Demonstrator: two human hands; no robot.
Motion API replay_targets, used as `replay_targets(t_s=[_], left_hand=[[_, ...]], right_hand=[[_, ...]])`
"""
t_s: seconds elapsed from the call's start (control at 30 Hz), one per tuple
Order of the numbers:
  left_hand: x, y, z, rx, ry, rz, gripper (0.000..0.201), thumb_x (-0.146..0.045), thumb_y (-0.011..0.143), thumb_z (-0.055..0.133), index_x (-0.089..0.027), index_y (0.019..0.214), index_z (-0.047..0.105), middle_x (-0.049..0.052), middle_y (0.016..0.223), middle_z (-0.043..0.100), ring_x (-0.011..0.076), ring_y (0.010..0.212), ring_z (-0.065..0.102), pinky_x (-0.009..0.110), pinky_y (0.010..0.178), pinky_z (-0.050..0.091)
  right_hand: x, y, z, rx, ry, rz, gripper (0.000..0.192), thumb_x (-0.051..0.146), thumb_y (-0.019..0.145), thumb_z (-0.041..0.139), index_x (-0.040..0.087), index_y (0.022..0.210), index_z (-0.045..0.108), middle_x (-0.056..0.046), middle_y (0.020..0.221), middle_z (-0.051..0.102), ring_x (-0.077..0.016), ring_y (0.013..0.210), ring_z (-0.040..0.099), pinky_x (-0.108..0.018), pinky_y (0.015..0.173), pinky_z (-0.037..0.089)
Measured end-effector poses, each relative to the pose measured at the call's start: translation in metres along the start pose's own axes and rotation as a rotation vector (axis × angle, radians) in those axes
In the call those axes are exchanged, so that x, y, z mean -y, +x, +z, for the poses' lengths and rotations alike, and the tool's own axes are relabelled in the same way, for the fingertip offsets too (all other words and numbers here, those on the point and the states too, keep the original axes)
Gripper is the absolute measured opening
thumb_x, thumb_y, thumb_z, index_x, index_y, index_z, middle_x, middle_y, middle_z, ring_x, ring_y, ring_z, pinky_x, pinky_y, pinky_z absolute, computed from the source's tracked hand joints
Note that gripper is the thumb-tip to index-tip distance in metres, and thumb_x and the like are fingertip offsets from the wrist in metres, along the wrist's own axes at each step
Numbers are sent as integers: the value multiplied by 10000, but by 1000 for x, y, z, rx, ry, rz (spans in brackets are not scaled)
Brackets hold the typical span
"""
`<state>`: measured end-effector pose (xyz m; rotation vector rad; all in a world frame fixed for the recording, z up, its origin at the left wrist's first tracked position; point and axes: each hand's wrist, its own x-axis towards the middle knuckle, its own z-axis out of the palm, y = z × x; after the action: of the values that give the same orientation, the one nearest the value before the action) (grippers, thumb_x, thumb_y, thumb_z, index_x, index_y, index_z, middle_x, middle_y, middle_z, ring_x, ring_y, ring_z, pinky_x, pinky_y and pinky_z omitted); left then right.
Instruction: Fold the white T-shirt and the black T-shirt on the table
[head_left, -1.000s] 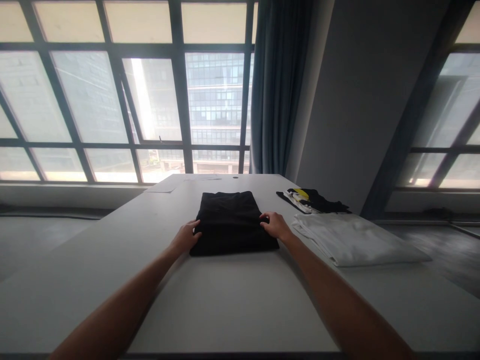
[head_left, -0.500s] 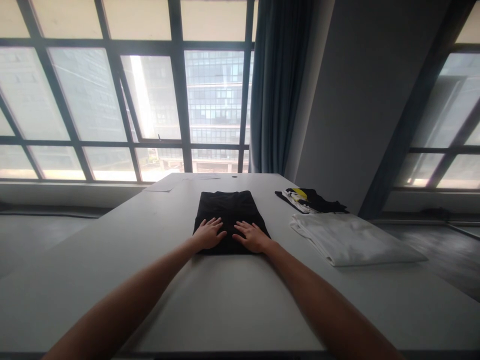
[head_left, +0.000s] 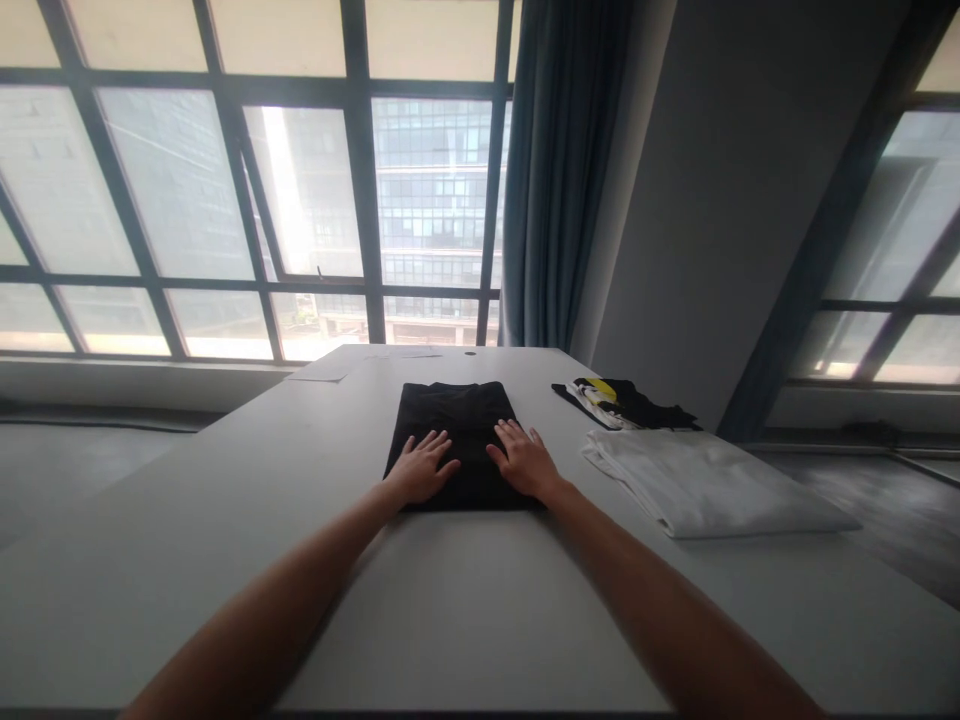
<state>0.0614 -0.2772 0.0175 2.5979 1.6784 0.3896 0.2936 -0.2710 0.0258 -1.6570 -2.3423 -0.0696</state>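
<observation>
A black folded garment [head_left: 457, 410], which looks like a T-shirt, lies flat in a neat rectangle on the white table [head_left: 465, 610]. On its near left part rests my left hand [head_left: 421, 470], palm down with fingers spread. My right hand [head_left: 523, 460] lies flat over its right side, fingers stretched forward. Neither hand grips the cloth. The near edge of the garment shows between my wrists, and parts of it are hidden beneath both palms.
To the right lies a white folded cloth [head_left: 720, 485], with a black, white and yellow garment [head_left: 630, 402] behind it. Sheets of paper [head_left: 322, 370] are at the table's far left. Past the table's far edge stand large windows and a blue curtain [head_left: 559, 180].
My right hand has slid right and slightly forward over the black garment, toward its right edge. My left hand has hardly moved. The view has shifted a little.
</observation>
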Motion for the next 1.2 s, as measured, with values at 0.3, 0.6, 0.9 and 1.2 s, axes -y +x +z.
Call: replay_targets(t_s=[0.3,0.6,0.9,1.2], left_hand=[[23,12,5,140,-64,-61,690,-631,952,268,-261,1530,337,29,1622,212,220,1511,147,484,1210,126],[68,10,-1,107,-79,-330,776,-664,916,269,-230,1560,260,52,1638,103,271,1516,94,541,1200,114],[21,-1,-7,17,28,-62,678,-570,974,258,-193,1531,343,86,1626,195,274,1517,101,545,1200,40],[51,-23,-6,185,-82,-69,679,-602,967,271,-267,1558,265,28,1637,151,235,1516,114,471,1211,113]], right_hand=[[30,54,15,353,33,-99,627,483,1007,264,203,1567,245,-38,1623,153,-211,1503,98,-476,1208,56],[-26,60,31,291,25,119,718,610,995,206,198,1582,166,-17,1637,71,-185,1507,48,-445,1213,83],[-13,25,13,244,-93,97,658,557,1023,190,189,1565,247,-66,1626,144,-211,1503,98,-499,1204,50],[-37,-3,10,307,53,138,635,533,1021,238,227,1576,193,-28,1632,108,-201,1504,86,-492,1202,114]])
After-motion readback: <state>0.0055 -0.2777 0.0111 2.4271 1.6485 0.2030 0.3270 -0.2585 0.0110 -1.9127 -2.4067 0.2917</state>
